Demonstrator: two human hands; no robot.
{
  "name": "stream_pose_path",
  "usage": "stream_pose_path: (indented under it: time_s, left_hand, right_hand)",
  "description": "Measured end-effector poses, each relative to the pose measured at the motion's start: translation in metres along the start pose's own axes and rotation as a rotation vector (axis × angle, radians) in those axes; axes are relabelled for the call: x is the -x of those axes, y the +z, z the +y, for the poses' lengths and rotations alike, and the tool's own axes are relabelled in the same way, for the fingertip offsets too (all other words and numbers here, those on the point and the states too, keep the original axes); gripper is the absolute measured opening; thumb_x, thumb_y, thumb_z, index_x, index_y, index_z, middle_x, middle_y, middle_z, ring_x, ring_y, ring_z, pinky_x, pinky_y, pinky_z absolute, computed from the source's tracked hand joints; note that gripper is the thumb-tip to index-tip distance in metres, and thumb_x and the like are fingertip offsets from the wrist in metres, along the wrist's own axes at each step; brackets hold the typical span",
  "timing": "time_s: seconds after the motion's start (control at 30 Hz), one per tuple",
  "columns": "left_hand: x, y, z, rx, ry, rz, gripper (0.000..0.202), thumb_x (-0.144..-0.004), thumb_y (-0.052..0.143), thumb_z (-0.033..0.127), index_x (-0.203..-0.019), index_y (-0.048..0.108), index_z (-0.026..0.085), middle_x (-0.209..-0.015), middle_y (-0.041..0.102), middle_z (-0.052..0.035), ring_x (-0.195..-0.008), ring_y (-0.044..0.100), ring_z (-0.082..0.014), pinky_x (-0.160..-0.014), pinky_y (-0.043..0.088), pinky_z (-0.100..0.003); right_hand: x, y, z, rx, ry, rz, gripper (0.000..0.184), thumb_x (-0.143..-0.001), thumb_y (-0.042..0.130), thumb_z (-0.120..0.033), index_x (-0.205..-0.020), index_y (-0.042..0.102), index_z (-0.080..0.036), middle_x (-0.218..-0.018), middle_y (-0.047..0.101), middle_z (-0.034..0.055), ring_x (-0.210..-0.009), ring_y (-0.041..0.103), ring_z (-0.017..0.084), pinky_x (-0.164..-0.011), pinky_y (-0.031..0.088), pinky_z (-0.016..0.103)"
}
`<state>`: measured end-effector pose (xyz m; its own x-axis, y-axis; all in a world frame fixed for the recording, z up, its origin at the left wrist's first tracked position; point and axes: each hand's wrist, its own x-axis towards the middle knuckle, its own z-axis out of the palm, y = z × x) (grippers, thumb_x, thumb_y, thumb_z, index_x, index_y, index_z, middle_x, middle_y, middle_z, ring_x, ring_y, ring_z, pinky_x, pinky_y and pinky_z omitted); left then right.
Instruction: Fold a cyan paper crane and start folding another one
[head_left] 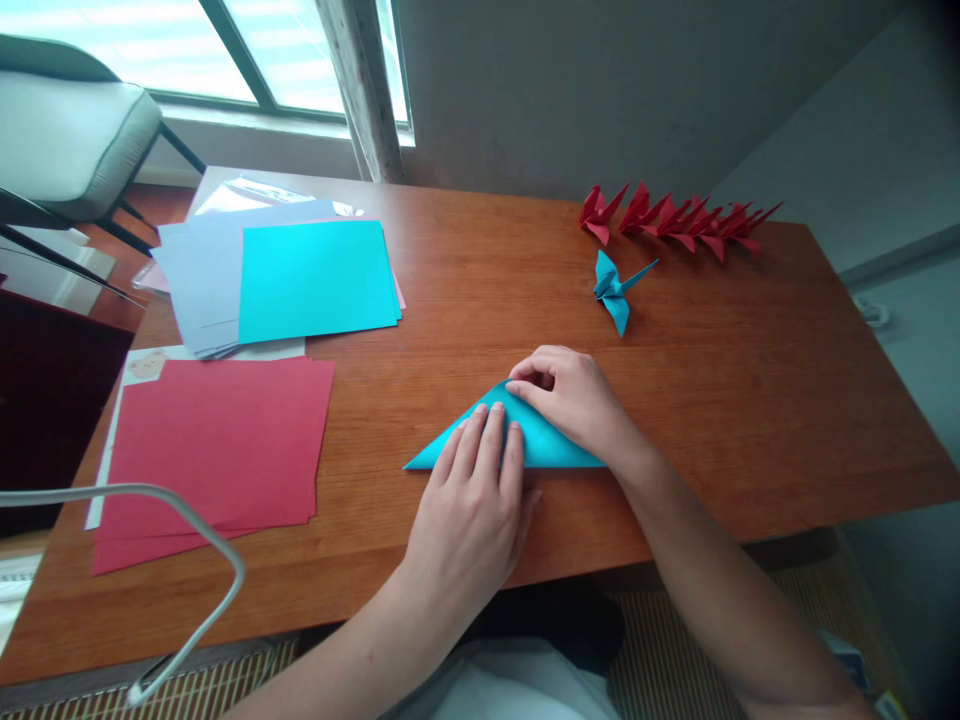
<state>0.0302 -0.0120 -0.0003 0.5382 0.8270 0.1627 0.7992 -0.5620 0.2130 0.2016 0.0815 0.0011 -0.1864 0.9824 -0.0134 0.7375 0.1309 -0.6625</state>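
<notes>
A sheet of blue paper (559, 445), folded into a triangle, lies on the wooden table with its long edge toward me. My left hand (472, 490) rests flat on it, fingers stretched across the left half. At the top corner, my right hand (574, 400) pinches the paper between thumb and index finger. Its forearm crosses over the triangle's right end and hides that tip. Beyond my hands stands a blue paper crane (613, 290), and behind it a row of red paper cranes (682, 222).
Left on the table (465, 270) lie blue sheets (315, 280) over pale sheets (199, 280), with red sheets (217, 445) nearer me. A white cable (225, 550) arches across the lower left. A chair (75, 140) stands by the window at the far left.
</notes>
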Motion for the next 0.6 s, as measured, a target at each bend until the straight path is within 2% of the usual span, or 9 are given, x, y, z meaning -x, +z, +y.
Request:
stream_pose_path:
  time_s: [0.6]
  left_hand:
    - [-0.0006,0.0006,0.0006,0.002,0.0,0.004,0.051,-0.099,0.05,0.034,-0.139,0.055,0.003,-0.153,0.049,-0.0244,-0.142,0.047,-0.0383,-0.114,0.043,-0.051]
  right_hand:
    - [0.0011,-0.001,0.0004,-0.009,-0.015,-0.009,0.01,-0.088,0.069,-0.017,-0.081,0.075,-0.022,-0.086,0.074,0.0018,-0.08,0.065,0.017,-0.074,0.048,0.031]
